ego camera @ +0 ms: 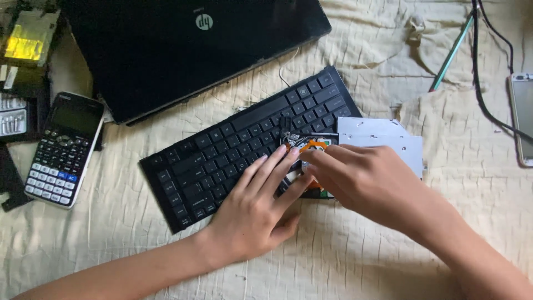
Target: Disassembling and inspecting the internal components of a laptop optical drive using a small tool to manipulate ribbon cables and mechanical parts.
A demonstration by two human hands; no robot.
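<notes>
— Lying where, the black flat detached laptop keyboard [244, 150]?

— On the cream wrinkled cloth [361, 250], mid-scene, long axis slanting from near-left up to far-right. Resting against its right end: a silver flat metal drive casing [383, 139].

— And the left hand [261, 205]?

— Flat on the keyboard's right half, fingers [277, 166] spread and pointing far-right, pressing down rather than gripping. Nothing enclosed in it.

— The right hand [366, 180]?

— Reaching in from the right, fingertips pinched at a small part with an orange ribbon piece [313, 145] and dark metal bits, just where keyboard and casing meet. Appears to be gripping it lightly; exact hold hidden by the fingers.

— Nearer hand to that small part?

— Both touching or almost touching; right hand directly on it, left fingertips just beside it on the left. Part lying far of both palms, at the fingertips.

— Around all this?

— Far-left, a black closed laptop [183, 50]. Left edge, a black-and-white scientific calculator [64, 150]. Far-right, a green slim pen-like tool [452, 53], a black cable [483, 83], and a phone with a pale edge [522, 116], all well apart from the hands.
</notes>
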